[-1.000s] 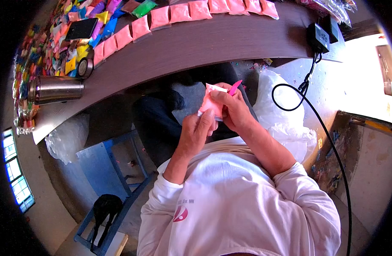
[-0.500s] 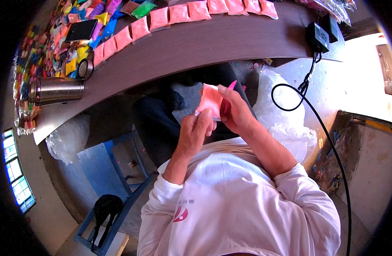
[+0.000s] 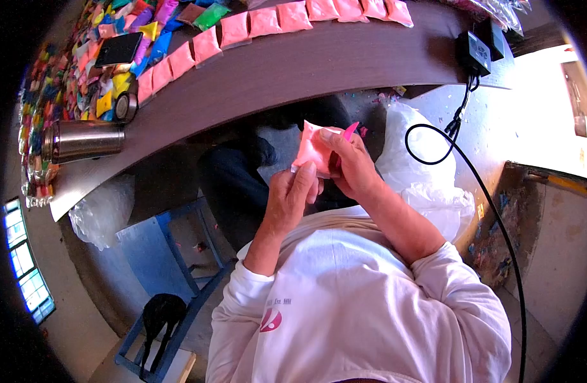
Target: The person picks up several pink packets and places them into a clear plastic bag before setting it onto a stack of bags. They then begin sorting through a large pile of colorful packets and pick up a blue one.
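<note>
Centrally, one pink packet (image 3: 311, 148) is held over the lap, clear of the table (image 3: 261, 80). Left hand (image 3: 295, 190): thumb and curled fingers closed on the packet's lower edge. Right hand (image 3: 355, 165): partly closed, thumb pressed on the packet's upper right face, fingers behind; also has hold of a bright pink tool (image 3: 350, 131), its tip jutting above the knuckles, the rest hidden. Top of frame: a curved row (image 3: 296, 17) of similar packets. Upper left: a heap (image 3: 106, 102) of multicoloured packets, a phone (image 3: 118, 50) lying on it; flask (image 3: 88, 141) on its side below, cap (image 3: 125, 106) near. Upper right: black adapter (image 3: 475, 54), cable (image 3: 500, 220) looping down. White bag (image 3: 405, 140) right of the hands.
</note>
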{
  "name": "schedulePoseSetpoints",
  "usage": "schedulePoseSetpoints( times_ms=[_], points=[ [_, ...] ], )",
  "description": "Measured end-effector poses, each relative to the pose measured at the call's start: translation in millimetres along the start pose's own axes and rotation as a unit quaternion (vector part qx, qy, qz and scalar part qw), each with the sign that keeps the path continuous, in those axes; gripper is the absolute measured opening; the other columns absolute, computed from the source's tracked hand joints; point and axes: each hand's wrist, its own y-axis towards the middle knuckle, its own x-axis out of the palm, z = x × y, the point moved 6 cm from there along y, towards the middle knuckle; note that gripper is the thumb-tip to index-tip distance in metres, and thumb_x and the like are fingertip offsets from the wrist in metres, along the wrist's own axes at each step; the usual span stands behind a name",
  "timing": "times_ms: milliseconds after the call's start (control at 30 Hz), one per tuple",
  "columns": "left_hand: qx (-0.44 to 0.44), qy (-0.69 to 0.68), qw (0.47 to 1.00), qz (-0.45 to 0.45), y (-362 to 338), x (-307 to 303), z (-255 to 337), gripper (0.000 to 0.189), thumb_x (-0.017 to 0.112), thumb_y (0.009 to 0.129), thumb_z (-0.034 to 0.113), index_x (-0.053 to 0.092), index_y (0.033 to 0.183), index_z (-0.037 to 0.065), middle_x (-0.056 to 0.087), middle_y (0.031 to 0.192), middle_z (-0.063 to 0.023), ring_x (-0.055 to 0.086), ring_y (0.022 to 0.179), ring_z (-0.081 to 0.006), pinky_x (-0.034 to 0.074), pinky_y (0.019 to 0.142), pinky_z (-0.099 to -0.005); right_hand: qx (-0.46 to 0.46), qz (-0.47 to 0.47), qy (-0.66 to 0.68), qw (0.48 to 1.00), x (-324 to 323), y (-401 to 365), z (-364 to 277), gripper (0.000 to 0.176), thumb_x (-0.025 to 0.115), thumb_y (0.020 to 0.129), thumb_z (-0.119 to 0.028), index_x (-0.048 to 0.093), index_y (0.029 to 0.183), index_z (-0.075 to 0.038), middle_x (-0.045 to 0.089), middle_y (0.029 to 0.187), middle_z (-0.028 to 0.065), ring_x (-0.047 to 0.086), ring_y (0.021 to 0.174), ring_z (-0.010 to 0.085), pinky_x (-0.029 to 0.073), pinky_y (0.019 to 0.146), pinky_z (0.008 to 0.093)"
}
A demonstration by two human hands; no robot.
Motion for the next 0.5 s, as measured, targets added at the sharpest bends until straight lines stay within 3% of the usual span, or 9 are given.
schedulePoseSetpoints(
  times_ms=[233,333,400,500],
  points=[
    [-0.02,-0.013,1.0,-0.009,0.4,0.6,0.1,0.051,0.044,0.102,0.039,0.048,0.064,0.006,0.05,0.059,-0.0039,0.047,0.053,-0.0101,0.036,0.051,-0.0242,-0.017,0.044,-0.002,0.999,-6.1,5.4,1.9,0.032,0.049,0.098,-0.027,0.056,0.09,0.003,0.064,0.07,0.015,0.063,0.048,0.0237,0.053,0.04,0.0317],
    [-0.008,-0.015,1.0,-0.016,2.3,0.8,1.7,0.05,0.045,0.102,0.038,0.048,0.063,0.006,0.05,0.059,-0.0033,0.047,0.055,-0.0106,0.037,0.052,-0.0246,0.023,-0.005,0.053,0.998,-0.3,5.9,4.4,0.027,0.05,0.097,-0.024,0.057,0.09,0.001,0.063,0.072,0.0128,0.062,0.05,0.0211,0.052,0.041,0.0307],
    [-0.03,-0.028,0.999,-0.03,1.5,3.1,-3.6,0.05,0.046,0.102,0.037,0.048,0.063,0.006,0.05,0.059,-0.0031,0.048,0.056,-0.0111,0.037,0.052,-0.0248,0.02,0.022,-0.017,0.999,-12.9,12.3,14.5,0.032,0.054,0.094,-0.029,0.062,0.099,0.002,0.065,0.079,0.0084,0.062,0.065,0.0134,0.05,0.057,0.0247],
    [-0.045,-0.017,0.998,-0.036,0.0,2.4,-8.2,0.05,0.046,0.102,0.037,0.048,0.062,0.006,0.05,0.058,-0.003,0.049,0.056,-0.011,0.037,0.053,-0.0247,0.025,0.034,-0.021,0.999,-14.1,10.8,14.8,0.031,0.056,0.093,-0.029,0.063,0.096,0.001,0.065,0.079,0.0085,0.062,0.066,0.014,0.05,0.06,0.0255]
  ],
)
